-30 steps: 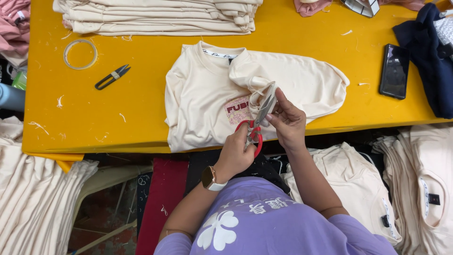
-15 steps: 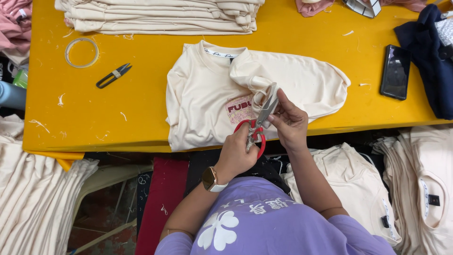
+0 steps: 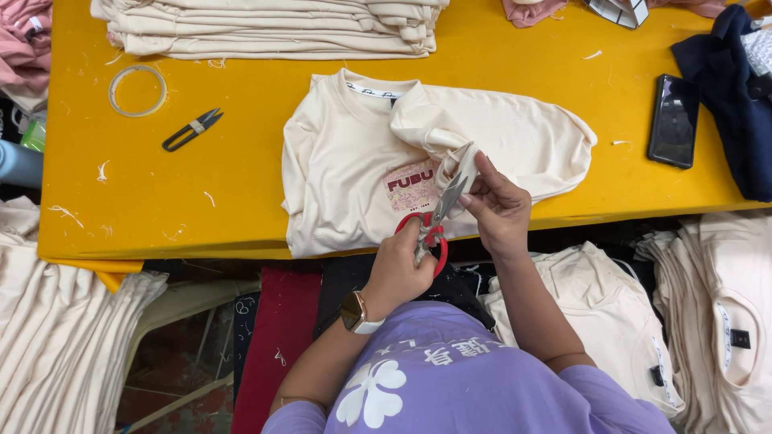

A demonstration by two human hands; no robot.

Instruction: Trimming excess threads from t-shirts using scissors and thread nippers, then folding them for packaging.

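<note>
At the desk's near edge, the left hand (image 3: 400,269) grips red-handled scissors (image 3: 437,215), blades at the cream shirt's (image 3: 346,169) hem, which the right hand (image 3: 500,210) pinches. Nothing has shifted in the past second. A thread snip (image 3: 191,129) lies well apart on the yellow desk (image 3: 201,205).
</note>
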